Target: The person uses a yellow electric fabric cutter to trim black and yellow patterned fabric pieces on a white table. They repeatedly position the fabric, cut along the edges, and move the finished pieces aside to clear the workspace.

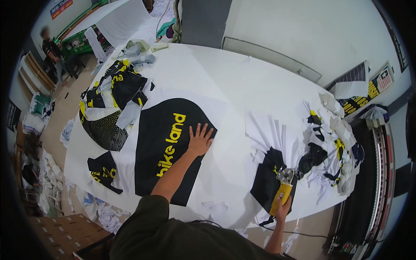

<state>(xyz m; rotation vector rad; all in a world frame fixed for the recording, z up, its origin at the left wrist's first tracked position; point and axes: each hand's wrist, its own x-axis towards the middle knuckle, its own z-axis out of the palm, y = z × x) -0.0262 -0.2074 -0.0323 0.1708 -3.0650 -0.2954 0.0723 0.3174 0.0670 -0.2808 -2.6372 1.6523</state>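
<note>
My left hand (200, 139) lies flat with spread fingers on the right part of a large black fabric panel (158, 125). The panel has a curved top edge and yellow lettering. In my right hand (283, 209) is a yellow electric rotary fabric cutter (281, 197) with a round metal head. Its head rests over another black fabric piece (262, 184) at the right, and a dark cord trails from its back end. White fabric strips (271, 130) fan out beyond that piece. Underneath everything spreads a large white table (260, 86).
A heap of black, yellow and white cut pieces (115, 86) covers the table's left side. Fabric scraps (333, 151) pile at its right edge. Brown boxes (65, 234) stand at the lower left. A long roller machine (377, 173) stands at right. Another person (53, 54) is far left.
</note>
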